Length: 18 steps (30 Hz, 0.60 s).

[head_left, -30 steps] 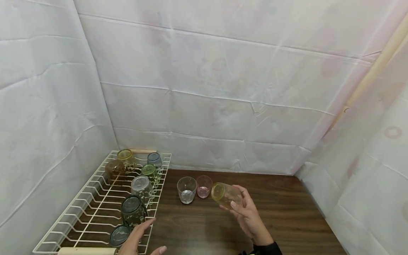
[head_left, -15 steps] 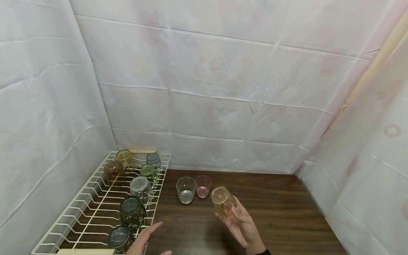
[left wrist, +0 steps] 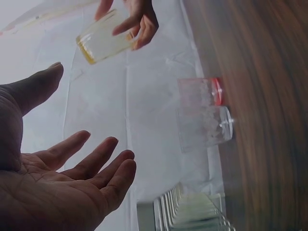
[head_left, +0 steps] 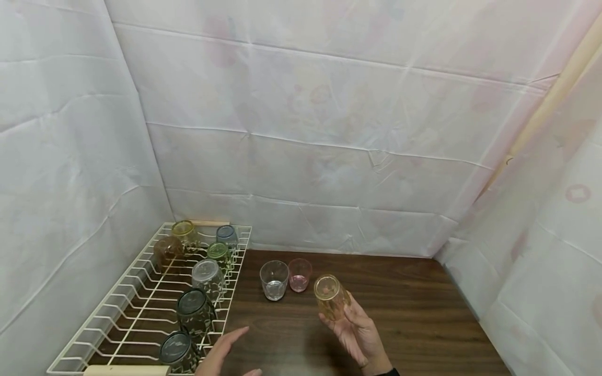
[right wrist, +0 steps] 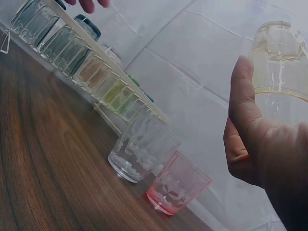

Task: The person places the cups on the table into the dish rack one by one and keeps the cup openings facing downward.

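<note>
My right hand [head_left: 357, 334] grips a pale yellow glass [head_left: 331, 300] above the table, with the thumb on one side and the fingers on the other. The glass is tilted, its thick base turned up towards the head camera. Nothing is in my left hand [head_left: 218, 355], which hovers beside the rack's near right side; its fingers are spread and relaxed in the left wrist view. Beyond the yellow glass, a clear glass [head_left: 274, 284] and a pink glass [head_left: 299, 277] stand upright side by side on the table.
A white wire rack [head_left: 155, 292] stands on the left, holding several upturned coloured glasses, among them a dark glass [head_left: 194, 308] and a green glass [head_left: 219, 253]. An amber glass [head_left: 168, 250] leans on its far left side. White sheeting [head_left: 305, 156] encloses the brown wooden table [head_left: 423, 303].
My right hand has turned the yellow glass from nearly sideways to base-up and drawn it slightly nearer. My left hand has moved a little right, away from the rack.
</note>
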Tool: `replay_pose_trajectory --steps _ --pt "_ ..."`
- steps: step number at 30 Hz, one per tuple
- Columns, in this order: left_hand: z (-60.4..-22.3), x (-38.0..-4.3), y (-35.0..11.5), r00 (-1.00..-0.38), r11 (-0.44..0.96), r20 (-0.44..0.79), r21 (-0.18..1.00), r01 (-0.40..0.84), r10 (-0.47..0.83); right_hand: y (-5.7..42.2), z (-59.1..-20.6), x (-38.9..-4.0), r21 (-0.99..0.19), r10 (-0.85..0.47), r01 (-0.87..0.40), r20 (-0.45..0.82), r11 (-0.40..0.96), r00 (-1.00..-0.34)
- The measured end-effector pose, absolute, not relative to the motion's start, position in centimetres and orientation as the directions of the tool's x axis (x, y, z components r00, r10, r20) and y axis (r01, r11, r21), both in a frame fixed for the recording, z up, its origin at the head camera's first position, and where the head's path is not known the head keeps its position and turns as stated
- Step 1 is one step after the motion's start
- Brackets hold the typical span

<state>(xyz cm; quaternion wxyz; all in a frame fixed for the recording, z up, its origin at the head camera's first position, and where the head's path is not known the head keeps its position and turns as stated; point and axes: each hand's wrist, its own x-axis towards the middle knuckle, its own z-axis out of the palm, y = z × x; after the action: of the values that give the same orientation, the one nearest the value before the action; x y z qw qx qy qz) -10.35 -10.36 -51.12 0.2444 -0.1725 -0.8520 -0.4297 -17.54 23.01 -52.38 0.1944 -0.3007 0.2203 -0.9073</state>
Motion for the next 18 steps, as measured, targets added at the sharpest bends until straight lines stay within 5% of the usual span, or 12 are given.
replay_pose_trajectory --steps 5,12,18 --pt "-49.1 -10.2 -8.6 -0.804 0.581 0.585 0.620 0.528 0.106 22.8 -51.9 -17.3 -0.512 -0.488 0.226 0.464 -0.829 -0.739" --pt "-46.6 -11.0 -6.0 -0.903 0.535 0.404 0.735 0.417 0.149 22.2 -51.6 -17.0 -0.544 -0.503 0.222 0.444 -0.809 -0.742" --pt "-45.4 -12.0 -4.2 -0.875 0.552 0.433 0.685 0.476 0.217 21.6 -51.8 -16.7 -0.589 -0.538 0.243 0.396 -0.771 -0.744"
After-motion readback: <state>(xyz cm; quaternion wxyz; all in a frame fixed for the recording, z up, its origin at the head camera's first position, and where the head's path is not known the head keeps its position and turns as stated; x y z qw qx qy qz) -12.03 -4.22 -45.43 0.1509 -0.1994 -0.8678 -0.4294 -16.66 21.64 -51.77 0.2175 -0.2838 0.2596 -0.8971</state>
